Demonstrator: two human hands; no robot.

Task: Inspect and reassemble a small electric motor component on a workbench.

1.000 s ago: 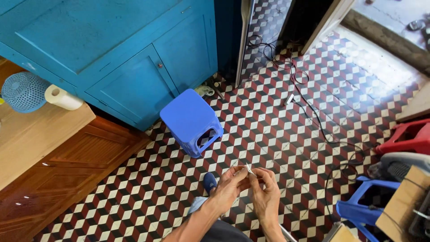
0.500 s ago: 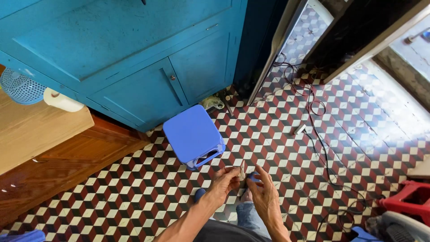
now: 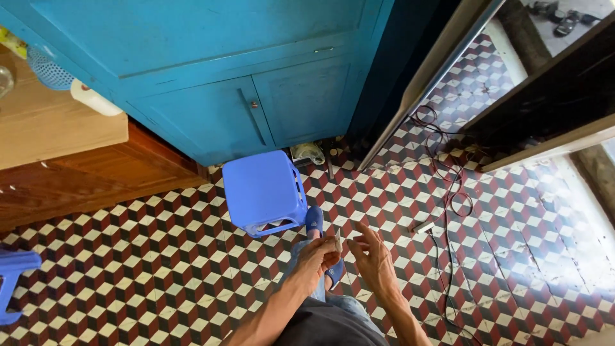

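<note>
My left hand (image 3: 317,256) is closed around a small pale strip-like piece (image 3: 337,240) that sticks up between its fingertips. My right hand (image 3: 371,259) hovers just beside it, fingers spread apart and holding nothing. Both hands are over my lap, above my blue-sandalled foot (image 3: 314,220). A blue plastic stool (image 3: 264,190) stands on the patterned tile floor (image 3: 160,256) right in front of my knees.
A turquoise cabinet (image 3: 243,90) fills the top of the view, with a wooden bench (image 3: 57,134) to its left. A dark red cable (image 3: 448,192) runs across the floor at right, near an open door (image 3: 423,83). Part of a blue object (image 3: 13,282) is at far left.
The view has swung toward the cabinet and stool. My hands, earlier pinched together on the small piece, have parted: the right hand has let go and spread its fingers.
</note>
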